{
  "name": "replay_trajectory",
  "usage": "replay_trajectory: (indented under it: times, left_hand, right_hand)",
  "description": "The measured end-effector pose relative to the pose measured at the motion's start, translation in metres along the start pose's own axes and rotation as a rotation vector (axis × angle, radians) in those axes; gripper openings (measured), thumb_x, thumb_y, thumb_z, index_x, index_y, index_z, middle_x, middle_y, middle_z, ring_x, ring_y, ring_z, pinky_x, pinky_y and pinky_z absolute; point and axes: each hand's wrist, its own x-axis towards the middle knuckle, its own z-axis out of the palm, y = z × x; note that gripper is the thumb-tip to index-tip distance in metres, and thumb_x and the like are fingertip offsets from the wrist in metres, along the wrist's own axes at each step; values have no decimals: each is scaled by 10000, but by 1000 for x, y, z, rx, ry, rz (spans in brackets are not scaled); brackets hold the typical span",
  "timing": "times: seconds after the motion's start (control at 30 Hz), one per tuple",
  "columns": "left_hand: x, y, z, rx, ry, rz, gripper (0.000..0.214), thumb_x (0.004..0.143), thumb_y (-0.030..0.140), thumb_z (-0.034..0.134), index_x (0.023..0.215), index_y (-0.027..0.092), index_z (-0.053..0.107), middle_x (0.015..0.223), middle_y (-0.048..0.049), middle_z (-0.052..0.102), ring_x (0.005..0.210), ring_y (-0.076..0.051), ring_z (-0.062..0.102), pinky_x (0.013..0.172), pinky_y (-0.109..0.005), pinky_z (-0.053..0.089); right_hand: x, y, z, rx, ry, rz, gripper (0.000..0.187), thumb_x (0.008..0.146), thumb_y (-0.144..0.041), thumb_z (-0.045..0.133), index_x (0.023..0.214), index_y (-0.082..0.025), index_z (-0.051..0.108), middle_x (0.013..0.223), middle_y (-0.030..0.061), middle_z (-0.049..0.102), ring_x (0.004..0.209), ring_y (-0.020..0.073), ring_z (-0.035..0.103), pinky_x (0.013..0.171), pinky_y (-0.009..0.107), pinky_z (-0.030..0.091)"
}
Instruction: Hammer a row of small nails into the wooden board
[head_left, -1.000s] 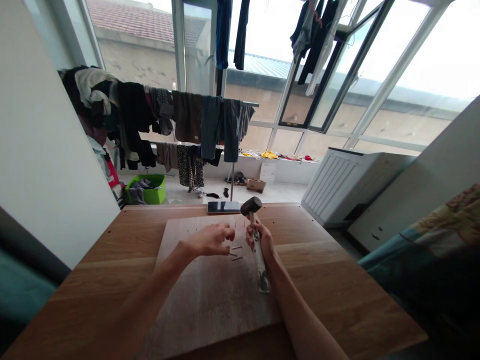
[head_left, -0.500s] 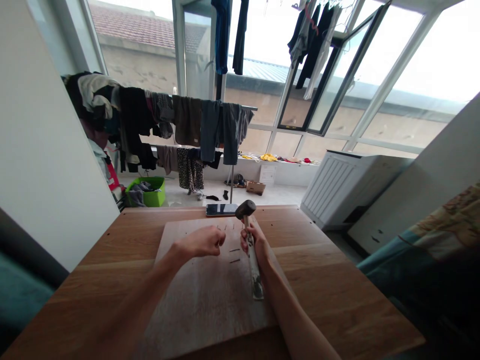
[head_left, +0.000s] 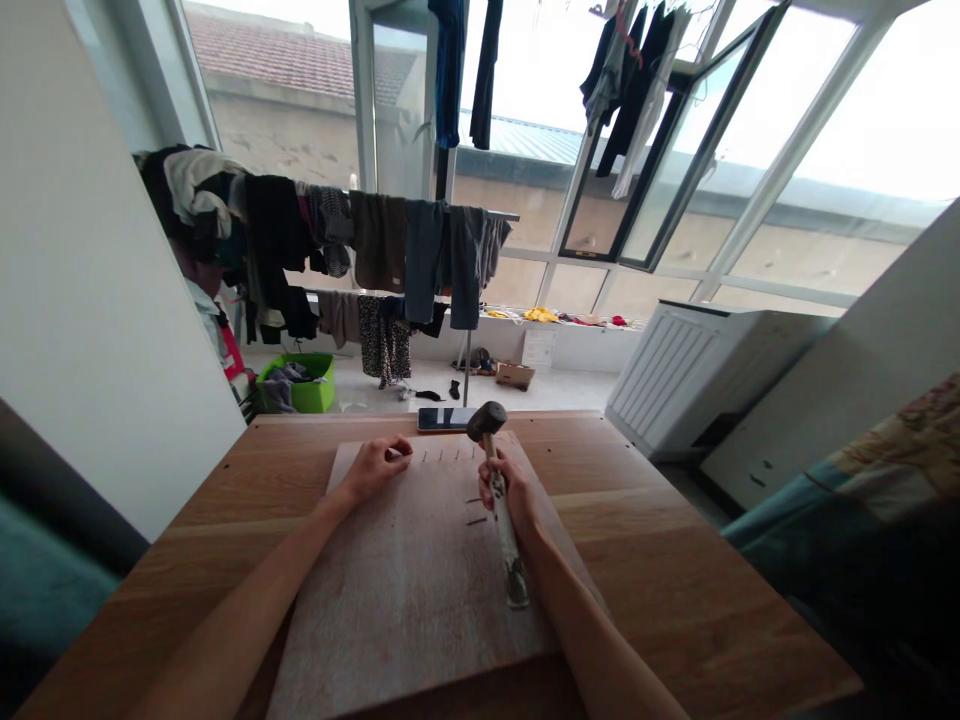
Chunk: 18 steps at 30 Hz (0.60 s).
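My right hand (head_left: 508,485) is wrapped round the pale, worn handle of a hammer (head_left: 487,420), its dark head raised above the board's far right part. A flat wooden board (head_left: 405,590) lies under both hands. At its far left part, my left hand (head_left: 379,468) has thumb and forefinger pinched close to the surface; what they hold, if anything, is too small to make out. Just right of those fingertips, several upright nails (head_left: 442,455) stand in a row along the far edge. Two loose nails (head_left: 476,520) lie flat beside the hammer handle.
The board rests on a wooden table (head_left: 637,540). A phone (head_left: 444,419) lies at the table's far edge. Beyond are a rack of clothes (head_left: 379,240), a green basket (head_left: 319,385), a small cardboard box (head_left: 514,376) and a white ribbed appliance (head_left: 660,365).
My left hand has moved left and away from me, from near the loose nails to the left end of the nail row. The hammer has stayed almost in place in my right hand.
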Motion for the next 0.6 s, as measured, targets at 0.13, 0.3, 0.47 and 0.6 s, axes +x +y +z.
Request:
replay_trajectory:
  times: [0.13,0.3,0.47,0.6]
  left_hand:
    - [1,-2,2,28,10,31,142,712,255,621,812,171,677,831,-53,723,789,-206,677,769,-311,540]
    - [1,-8,7,-37,36,86,241,719,234,616,951,181,653,808,-23,707,747,-176,671,742,-292,546]
    - [-1,-8,7,-82,22,131,244,737,221,624,972,164,656,826,-30,703,747,-164,658,723,-274,528]
    - [-2,-6,6,-147,5,142,249,719,200,625,963,156,643,844,-40,690,791,-177,656,726,-276,527]
  right_hand:
    - [-5,2,13,-52,-15,4,338,718,-363,601,996,-175,570,588,-78,510,343,73,433,295,188,301]
    - [-9,11,42,-146,-145,94,237,722,-334,581,899,-177,557,589,-66,537,327,75,442,275,187,300]
    - [-9,26,60,-203,-229,125,198,729,-335,560,858,-187,540,585,-76,526,314,69,451,262,172,301]
    - [-9,32,59,-227,-222,149,203,731,-333,550,877,-192,540,569,-83,519,309,66,447,264,160,292]
